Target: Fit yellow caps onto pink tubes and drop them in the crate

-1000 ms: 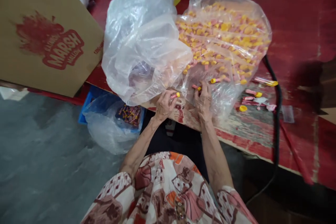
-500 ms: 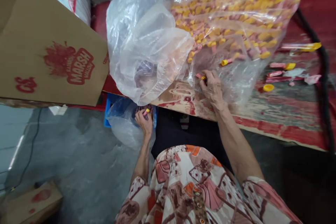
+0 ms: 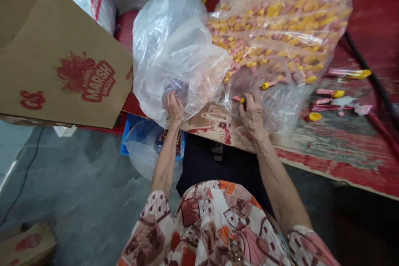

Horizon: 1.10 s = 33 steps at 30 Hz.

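Note:
My left hand [image 3: 175,109] reaches into the mouth of a milky plastic bag [image 3: 170,37], fingers stretched over a purplish, see-through patch [image 3: 179,89] whose contents I cannot make out. No piece shows in that hand. On the bench, my right hand [image 3: 252,118] has its fingertips closed at the yellow end of a small pink tube with a yellow cap [image 3: 238,99]. Behind it lies a large clear bag [image 3: 338,12] full of similar pink-and-yellow tubes. One such tube [image 3: 268,84] rests at the front of that bag.
A large cardboard box [image 3: 62,50] stands at left. Below the bench edge sits a blue crate [image 3: 125,135] lined with plastic, dark packets [image 3: 165,137] inside. Loose tubes [image 3: 330,92], a yellow cap [image 3: 315,116] and a dark cable [image 3: 383,87] lie at right.
My left hand has risen from the lined blue crate to the milky bag's mouth. The pink-and-yellow tube it held no longer shows in it. My right hand stays at its tube.

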Available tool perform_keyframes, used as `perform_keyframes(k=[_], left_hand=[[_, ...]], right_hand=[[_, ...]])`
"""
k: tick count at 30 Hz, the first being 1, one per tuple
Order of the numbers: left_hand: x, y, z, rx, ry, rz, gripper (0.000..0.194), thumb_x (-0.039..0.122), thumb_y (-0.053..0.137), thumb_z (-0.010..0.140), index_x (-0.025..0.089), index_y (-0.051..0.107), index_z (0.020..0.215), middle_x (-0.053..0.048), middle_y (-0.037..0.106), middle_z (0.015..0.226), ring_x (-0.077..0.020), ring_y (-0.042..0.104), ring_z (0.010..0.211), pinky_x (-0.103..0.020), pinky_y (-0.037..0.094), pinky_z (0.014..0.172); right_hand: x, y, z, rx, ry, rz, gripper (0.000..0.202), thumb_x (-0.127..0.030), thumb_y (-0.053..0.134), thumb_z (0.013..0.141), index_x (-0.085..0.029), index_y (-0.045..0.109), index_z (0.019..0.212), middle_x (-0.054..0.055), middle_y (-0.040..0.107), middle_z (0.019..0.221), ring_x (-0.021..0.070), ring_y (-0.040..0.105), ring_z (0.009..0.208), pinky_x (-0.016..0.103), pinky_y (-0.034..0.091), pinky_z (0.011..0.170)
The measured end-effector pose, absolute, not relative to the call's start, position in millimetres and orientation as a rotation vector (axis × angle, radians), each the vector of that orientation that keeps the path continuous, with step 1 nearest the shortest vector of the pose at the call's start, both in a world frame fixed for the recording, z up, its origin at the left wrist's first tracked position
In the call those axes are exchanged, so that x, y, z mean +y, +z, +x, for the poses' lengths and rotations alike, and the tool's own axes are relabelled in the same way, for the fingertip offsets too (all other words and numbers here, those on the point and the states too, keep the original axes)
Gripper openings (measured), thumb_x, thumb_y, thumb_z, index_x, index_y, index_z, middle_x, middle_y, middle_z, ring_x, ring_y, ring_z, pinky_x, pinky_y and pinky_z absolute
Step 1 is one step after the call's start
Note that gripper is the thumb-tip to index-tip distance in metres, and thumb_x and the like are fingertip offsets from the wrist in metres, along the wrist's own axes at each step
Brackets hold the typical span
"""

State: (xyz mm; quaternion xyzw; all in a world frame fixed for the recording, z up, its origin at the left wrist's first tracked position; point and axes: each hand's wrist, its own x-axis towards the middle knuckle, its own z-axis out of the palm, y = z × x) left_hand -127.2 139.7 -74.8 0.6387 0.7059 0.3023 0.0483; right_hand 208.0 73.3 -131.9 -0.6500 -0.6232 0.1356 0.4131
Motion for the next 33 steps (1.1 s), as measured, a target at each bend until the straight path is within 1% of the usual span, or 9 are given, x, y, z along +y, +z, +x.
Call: perform_keyframes(k=[3,9,15,18,21,23,28,30,33], left_hand=[[175,-78,-122,2.154,0.787,1.964,0.038,0.011,0.059,0.106,0.017,0.071,0.142,-0.027,0.070,0.162,-0.0411,0.061,0.161,-0.066,0.046,0.141],[161,-76,-142,2.020,0.784,2.108,0.015,0.025,0.061,0.114,0.021,0.073,0.123,-0.020,0.079,0.139,-0.0393,0.068,0.143,-0.068,0.050,0.136],[129,-70,-114,1.683,1.174,2.100,0.038,0.057,0.059,0.125,0.024,0.077,0.135,-0.015,0.079,0.126,-0.0329,0.075,0.119,-0.055,0.065,0.114],[121,-71,-69,1.469,1.159,2.065,0.042,0.060,0.067,0.122,0.024,0.079,0.139,-0.011,0.080,0.122,-0.0270,0.077,0.110,-0.045,0.068,0.105],[118,-71,-24,1.327,1.041,1.862,0.034,0.052,0.076,0.119,0.022,0.080,0.133,-0.008,0.082,0.117,-0.0212,0.077,0.101,-0.036,0.067,0.098],[117,-70,-4,1.237,0.937,1.734,0.029,0.049,0.078,0.118,0.022,0.080,0.129,-0.008,0.083,0.118,-0.0194,0.078,0.098,-0.033,0.068,0.091],[117,-66,5,1.171,0.758,1.534,0.033,0.056,0.072,0.120,0.024,0.076,0.129,-0.004,0.079,0.109,-0.0182,0.076,0.087,-0.030,0.069,0.076],[119,-64,5,1.197,0.764,1.643,0.028,0.051,0.071,0.121,0.024,0.075,0.124,-0.004,0.077,0.108,-0.0195,0.076,0.091,-0.032,0.070,0.080],[120,-64,14,1.214,0.759,2.042,0.011,0.034,0.073,0.118,0.024,0.074,0.114,-0.007,0.075,0.115,-0.0231,0.076,0.108,-0.037,0.068,0.100]], right_hand=[[73,-129,206,-1.528,0.323,-1.633,0.024,-0.030,0.050,0.116,-0.026,0.073,0.124,0.014,0.075,0.122,0.0334,0.070,0.112,0.050,0.064,0.103],[72,-125,208,-1.408,0.250,-1.642,0.036,-0.045,0.047,0.126,-0.027,0.077,0.135,0.015,0.077,0.122,0.0345,0.072,0.113,0.050,0.062,0.103],[74,-120,202,-1.400,0.390,-1.637,0.037,-0.050,0.054,0.124,-0.024,0.080,0.122,0.015,0.078,0.117,0.0309,0.073,0.101,0.044,0.060,0.094],[73,-107,202,-1.199,0.585,-1.495,0.044,-0.066,0.065,0.119,-0.025,0.079,0.121,0.009,0.077,0.109,0.0260,0.071,0.091,0.040,0.060,0.088],[72,-93,206,-1.019,0.907,-1.378,0.054,-0.080,0.079,0.105,-0.026,0.077,0.112,0.003,0.072,0.095,0.0207,0.063,0.078,0.034,0.053,0.072],[72,-87,210,-0.992,1.079,-1.297,0.057,-0.083,0.083,0.097,-0.027,0.075,0.105,0.002,0.072,0.092,0.0201,0.062,0.078,0.032,0.051,0.069],[72,-88,216,-1.150,1.205,-1.227,0.054,-0.079,0.085,0.092,-0.026,0.079,0.102,0.004,0.077,0.094,0.0232,0.067,0.086,0.034,0.056,0.076],[72,-93,215,-1.210,1.177,-1.241,0.048,-0.069,0.084,0.096,-0.025,0.080,0.115,0.005,0.081,0.103,0.0239,0.070,0.088,0.036,0.059,0.080],[72,-102,213,-1.293,1.020,-1.292,0.045,-0.047,0.074,0.101,-0.026,0.076,0.141,0.010,0.083,0.126,0.0255,0.074,0.091,0.043,0.066,0.090]])
